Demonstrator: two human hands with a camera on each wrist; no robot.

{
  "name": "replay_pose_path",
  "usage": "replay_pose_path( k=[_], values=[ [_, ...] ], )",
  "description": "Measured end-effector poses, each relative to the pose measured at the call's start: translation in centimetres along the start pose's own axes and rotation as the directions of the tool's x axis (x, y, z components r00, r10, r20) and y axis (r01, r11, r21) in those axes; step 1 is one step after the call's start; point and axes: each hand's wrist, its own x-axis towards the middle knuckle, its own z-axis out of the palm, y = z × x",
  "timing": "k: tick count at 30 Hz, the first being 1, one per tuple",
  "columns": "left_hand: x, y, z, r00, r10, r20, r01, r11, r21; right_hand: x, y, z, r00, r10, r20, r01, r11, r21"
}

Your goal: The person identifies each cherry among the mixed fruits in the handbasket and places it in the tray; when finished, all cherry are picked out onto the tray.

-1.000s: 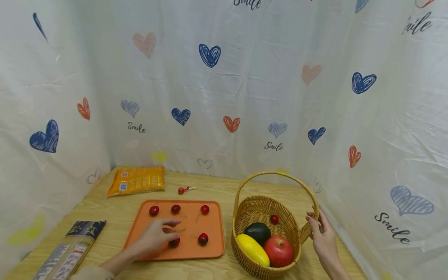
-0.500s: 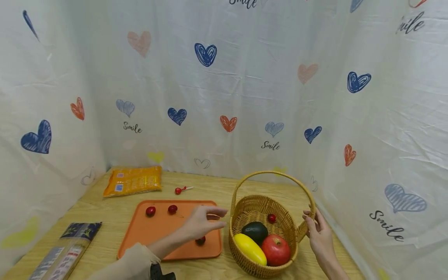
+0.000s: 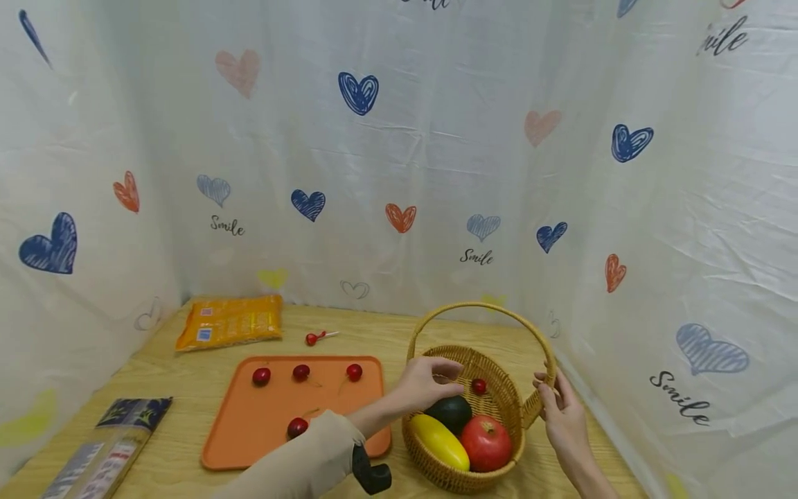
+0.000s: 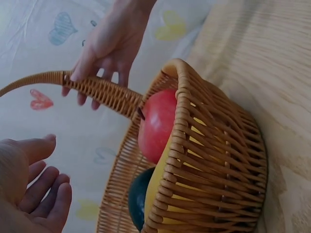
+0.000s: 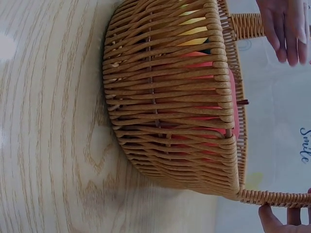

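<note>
My left hand (image 3: 429,382) is over the left side of a wicker basket (image 3: 416,454), its fingers loosely bent; nothing shows between them in the left wrist view. With thumb and fingers, my right hand (image 3: 566,416) grips the right side of the basket's arched handle (image 3: 480,305). Inside the basket are a dark green avocado (image 3: 450,414), a yellow oval fruit (image 3: 439,442), a red pomegranate (image 3: 486,443) and one cherry (image 3: 479,386). Several cherries, one of them a cherry (image 3: 297,427) near the front, lie on an orange tray (image 3: 233,436). My left forearm covers the tray's front right part.
An orange packet (image 3: 231,322) lies at the back left, and a red lollipop (image 3: 319,337) rests behind the tray. At the front left is a long clear packet (image 3: 112,443). A white curtain (image 3: 399,138) with printed hearts encloses the wooden table.
My left hand has moved right, from above the tray's front cherry to over the basket. That cherry is still on the tray. My right hand keeps its grip on the handle.
</note>
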Motion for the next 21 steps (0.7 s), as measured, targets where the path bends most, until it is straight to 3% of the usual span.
replay_pose_path(
  k=[6,14,21],
  values=[
    [1.9,-0.3,1.8,1.000,-0.008,-0.007,0.008,0.999,0.051,0.1,0.1,-0.3,1.000,-0.007,-0.001,0.007,1.000,-0.009],
    [5.5,-1.6,4.8,0.996,-0.082,-0.040,0.087,0.987,0.137,0.1,0.1,-0.1,1.000,-0.014,-0.004,0.014,1.000,-0.011],
    [7.1,-2.3,6.5,0.992,-0.103,-0.076,0.116,0.976,0.182,0.2,0.2,0.0,1.000,-0.001,-0.016,0.001,1.000,0.013]
  ],
)
